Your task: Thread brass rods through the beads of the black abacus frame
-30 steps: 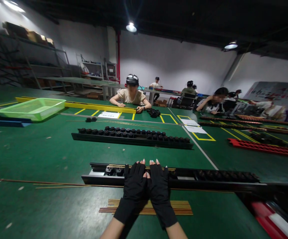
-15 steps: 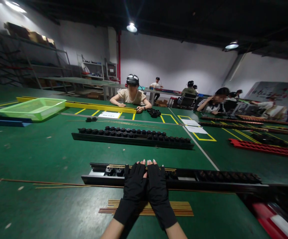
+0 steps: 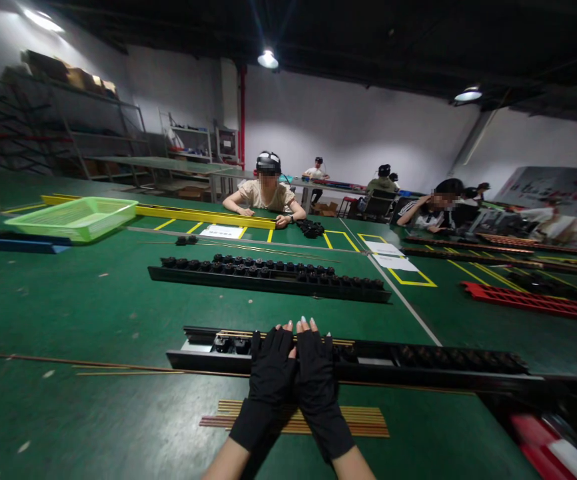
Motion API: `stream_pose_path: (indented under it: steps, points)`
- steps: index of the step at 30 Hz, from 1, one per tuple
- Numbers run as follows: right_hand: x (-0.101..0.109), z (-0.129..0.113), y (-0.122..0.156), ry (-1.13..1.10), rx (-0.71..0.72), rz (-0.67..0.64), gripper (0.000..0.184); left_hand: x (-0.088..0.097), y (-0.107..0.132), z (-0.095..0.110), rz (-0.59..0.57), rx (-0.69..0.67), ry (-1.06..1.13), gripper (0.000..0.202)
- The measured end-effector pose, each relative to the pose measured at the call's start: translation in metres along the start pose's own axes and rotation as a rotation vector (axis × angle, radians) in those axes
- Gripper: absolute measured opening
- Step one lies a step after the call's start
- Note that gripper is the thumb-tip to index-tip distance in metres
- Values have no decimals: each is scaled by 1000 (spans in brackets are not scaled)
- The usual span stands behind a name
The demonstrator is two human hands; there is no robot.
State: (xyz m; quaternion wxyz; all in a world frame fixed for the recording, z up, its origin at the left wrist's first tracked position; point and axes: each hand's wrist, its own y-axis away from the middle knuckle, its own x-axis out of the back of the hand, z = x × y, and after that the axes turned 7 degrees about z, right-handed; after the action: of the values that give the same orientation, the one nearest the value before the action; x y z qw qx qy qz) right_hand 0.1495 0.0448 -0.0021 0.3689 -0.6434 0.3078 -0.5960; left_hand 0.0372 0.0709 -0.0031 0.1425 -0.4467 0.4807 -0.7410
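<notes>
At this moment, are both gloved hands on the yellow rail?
No, the left hand and the right hand lie over the nearest black rail.

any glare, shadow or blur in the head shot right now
Head view: streaks flare above the middle lamp; glare pales the table at lower left; shadow lies between the left hand and right hand, near the wrists; the red item at lower right looks blurred.

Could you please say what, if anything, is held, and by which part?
Can't be told: the left hand and right hand lie flat over the black channel, hiding anything beneath.
</notes>
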Motion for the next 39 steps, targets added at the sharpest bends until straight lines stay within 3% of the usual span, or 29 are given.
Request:
stream_pose_path:
  steps: [8, 19, 24, 32, 39]
  points:
    - [-10, -4, 6, 10, 31, 6, 53, 3, -2, 1, 21, -21, 4, 50]
    - [-6, -5, 1, -22, 46, 84, 48, 1, -3, 4, 66, 10, -3, 45]
    - [-4, -4, 4, 17, 83, 76, 54, 10, -9, -2, 111, 35, 1, 55]
    - [1, -8, 0, -50, 26, 28, 48, 11, 1, -18, -51, 80, 3, 51]
    - [2, -9, 0, -59, 14, 51, 44, 11, 2, -19, -39, 87, -27, 50]
